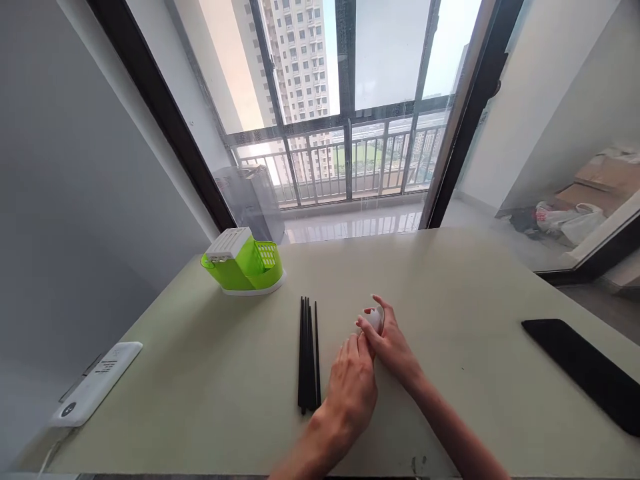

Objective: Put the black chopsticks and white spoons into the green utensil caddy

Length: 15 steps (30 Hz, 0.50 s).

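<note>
My right hand (391, 343) is curled around a small white rounded object (375, 321), thumb on the near side and fingers on the far side. Only part of that object shows, so its kind is unclear. Close against it, my left hand (354, 377) has its fingers bent together, touching the right hand near the thumb; what lies inside them is hidden. Left of my hands, several black chopsticks (307, 363) lie side by side on the table, one slightly apart. Farther back stands a green and white utensil holder (245, 263) with a slotted white top.
The pale table (425, 280) reaches toward a glass door. A white power strip (103, 383) with a cable lies at the left edge. At the right edge rests a long black flat object (580, 370). Bags and cardboard boxes (600, 177) stand beyond the glass.
</note>
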### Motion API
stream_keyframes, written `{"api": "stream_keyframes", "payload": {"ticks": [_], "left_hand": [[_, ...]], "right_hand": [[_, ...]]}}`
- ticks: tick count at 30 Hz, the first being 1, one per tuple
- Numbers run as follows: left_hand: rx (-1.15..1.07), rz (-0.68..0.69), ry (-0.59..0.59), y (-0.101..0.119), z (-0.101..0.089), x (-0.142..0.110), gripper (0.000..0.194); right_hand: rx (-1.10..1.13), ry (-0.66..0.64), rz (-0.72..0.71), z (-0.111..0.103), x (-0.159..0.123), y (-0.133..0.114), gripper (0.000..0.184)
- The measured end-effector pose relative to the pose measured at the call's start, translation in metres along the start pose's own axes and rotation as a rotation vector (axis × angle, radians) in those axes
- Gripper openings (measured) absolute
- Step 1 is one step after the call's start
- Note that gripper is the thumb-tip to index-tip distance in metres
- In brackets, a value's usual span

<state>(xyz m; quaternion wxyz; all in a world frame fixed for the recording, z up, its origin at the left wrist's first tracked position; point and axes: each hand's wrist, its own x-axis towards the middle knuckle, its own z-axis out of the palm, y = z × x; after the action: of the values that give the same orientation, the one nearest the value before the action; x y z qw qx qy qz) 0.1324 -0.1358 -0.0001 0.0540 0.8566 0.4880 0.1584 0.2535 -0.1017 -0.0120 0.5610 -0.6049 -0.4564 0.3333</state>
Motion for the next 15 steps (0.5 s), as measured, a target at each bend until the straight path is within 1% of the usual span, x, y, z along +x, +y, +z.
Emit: {"api": "stream_keyframes", "payload": {"ticks": [3,6,8,12,14,15], "left_hand": [[0.047,0.038,-0.041,0.001,0.019,0.01,0.063],[0.064,0.035,-0.055,0.006,0.024,0.018,0.07],[0.074,0.019,-0.061,0.011,0.023,0.022,0.065],[0.062,-0.002,-0.036,0.017,0.015,0.019,0.048],[0.046,0.029,-0.023,0.013,0.005,0.015,0.046],[0.04,0.079,-0.023,0.008,-0.002,0.014,0.048]], "right_hand": [[-0.049,-0.063,-0.017,-0.004,0.015,0.009,0.044],[-0.057,-0.092,-0.049,-0.007,0.023,0.013,0.036],[-0.061,-0.11,-0.079,-0.008,0.028,0.015,0.034],[-0.087,-0.134,-0.146,-0.008,0.036,0.02,0.033],[-0.109,-0.144,-0.179,-0.007,0.04,0.022,0.034],[-0.12,-0.151,-0.196,-0.006,0.041,0.024,0.034]]}}
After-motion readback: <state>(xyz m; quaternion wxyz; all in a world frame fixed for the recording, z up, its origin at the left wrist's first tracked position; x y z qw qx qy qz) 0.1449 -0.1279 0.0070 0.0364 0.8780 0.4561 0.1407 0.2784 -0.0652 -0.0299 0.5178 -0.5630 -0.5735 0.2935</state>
